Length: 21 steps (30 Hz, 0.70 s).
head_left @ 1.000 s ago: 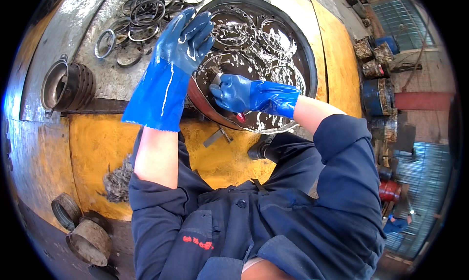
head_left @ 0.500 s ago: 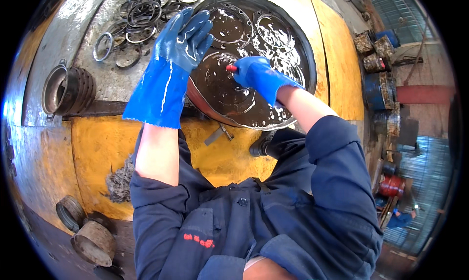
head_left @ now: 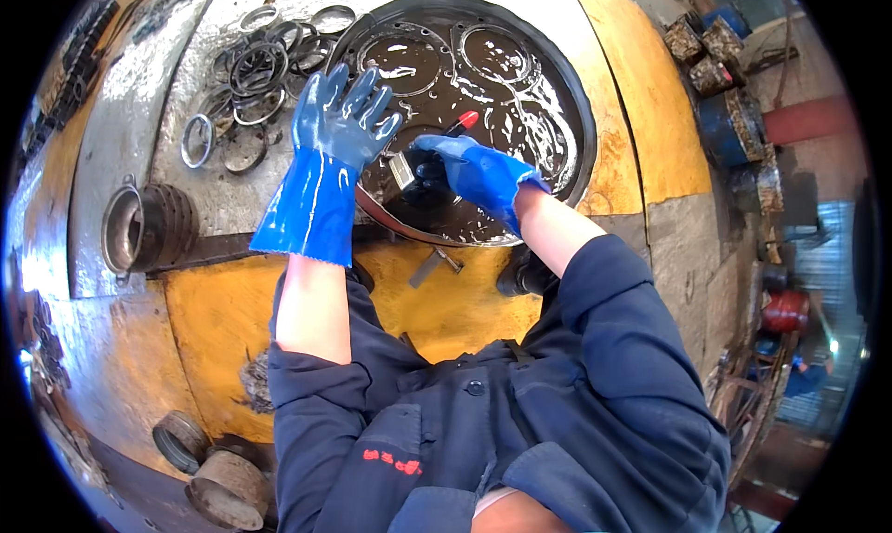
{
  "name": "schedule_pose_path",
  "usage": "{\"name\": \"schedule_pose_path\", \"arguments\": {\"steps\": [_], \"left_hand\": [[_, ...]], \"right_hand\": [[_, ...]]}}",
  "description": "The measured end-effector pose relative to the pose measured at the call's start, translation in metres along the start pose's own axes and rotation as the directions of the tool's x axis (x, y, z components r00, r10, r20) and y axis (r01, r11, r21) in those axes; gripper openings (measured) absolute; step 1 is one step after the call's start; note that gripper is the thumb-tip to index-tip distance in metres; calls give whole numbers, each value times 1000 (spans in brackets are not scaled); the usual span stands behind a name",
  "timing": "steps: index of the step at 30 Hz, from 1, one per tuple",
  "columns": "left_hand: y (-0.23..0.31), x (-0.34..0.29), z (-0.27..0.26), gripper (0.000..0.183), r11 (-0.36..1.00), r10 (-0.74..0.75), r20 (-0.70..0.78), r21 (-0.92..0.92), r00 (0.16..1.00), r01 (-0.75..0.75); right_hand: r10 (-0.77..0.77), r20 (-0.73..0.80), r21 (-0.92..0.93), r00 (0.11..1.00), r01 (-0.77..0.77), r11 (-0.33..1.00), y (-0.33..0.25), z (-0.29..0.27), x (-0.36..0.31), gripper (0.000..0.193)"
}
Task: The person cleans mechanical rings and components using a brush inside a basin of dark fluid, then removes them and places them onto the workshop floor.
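Observation:
A wide round tub (head_left: 383, 213) of dark, shiny liquid stands before me, with a flat metal part (head_left: 455, 54) with large round openings partly under the liquid. In a blue glove, my right hand (head_left: 455, 161) is closed around a brush (head_left: 468, 119). The brush's red handle end sticks out above the hand, and its metal band and dark bristles show on the left, low over the liquid. My left hand (head_left: 339, 115), also gloved in blue, is held palm up at the tub's left rim. Its fingers are spread and nothing lies in it.
Metal rings (head_left: 258, 66) lie heaped left of the tub. A ribbed cylinder (head_left: 144, 226) is at the left, and rusty cylinders (head_left: 228, 488) stand lower left. Grey rags (head_left: 256, 381) lie on the yellow floor plate. Dirty drums (head_left: 729, 124) line the right side.
My right hand has turned, bringing the brush's metal band and bristles into view at its left and the red end to the upper right. The left hand's fingers have spread wider.

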State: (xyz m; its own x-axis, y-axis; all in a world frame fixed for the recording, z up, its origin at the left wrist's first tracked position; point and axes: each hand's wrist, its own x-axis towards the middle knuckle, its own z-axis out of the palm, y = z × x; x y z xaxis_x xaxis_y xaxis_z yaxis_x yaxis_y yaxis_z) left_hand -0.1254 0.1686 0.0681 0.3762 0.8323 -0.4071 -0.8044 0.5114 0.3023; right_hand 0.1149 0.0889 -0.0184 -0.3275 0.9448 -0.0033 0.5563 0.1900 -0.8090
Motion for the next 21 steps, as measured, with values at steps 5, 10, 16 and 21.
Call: {"name": "schedule_pose_path", "arguments": {"steps": [5, 10, 16, 21], "left_hand": [[-19, 17, -6, 52, 976, -66, -121, 199, 990, 89], [-65, 2, -18, 44, 335, 31, 115, 935, 993, -118], [-123, -5, -7, 69, -668, -215, 71, 717, 974, -199], [-170, 16, -22, 67, -842, -266, -87, 506, 960, -187]], "right_hand": [[490, -72, 535, 869, -381, 754, -49, -35, -10, 32], [486, -247, 301, 839, -410, 861, 10, -73, -35, 31], [547, -397, 541, 737, -293, 788, 55, -76, -75, 26], [654, -267, 421, 708, -524, 740, 17, -96, -64, 31]]}}
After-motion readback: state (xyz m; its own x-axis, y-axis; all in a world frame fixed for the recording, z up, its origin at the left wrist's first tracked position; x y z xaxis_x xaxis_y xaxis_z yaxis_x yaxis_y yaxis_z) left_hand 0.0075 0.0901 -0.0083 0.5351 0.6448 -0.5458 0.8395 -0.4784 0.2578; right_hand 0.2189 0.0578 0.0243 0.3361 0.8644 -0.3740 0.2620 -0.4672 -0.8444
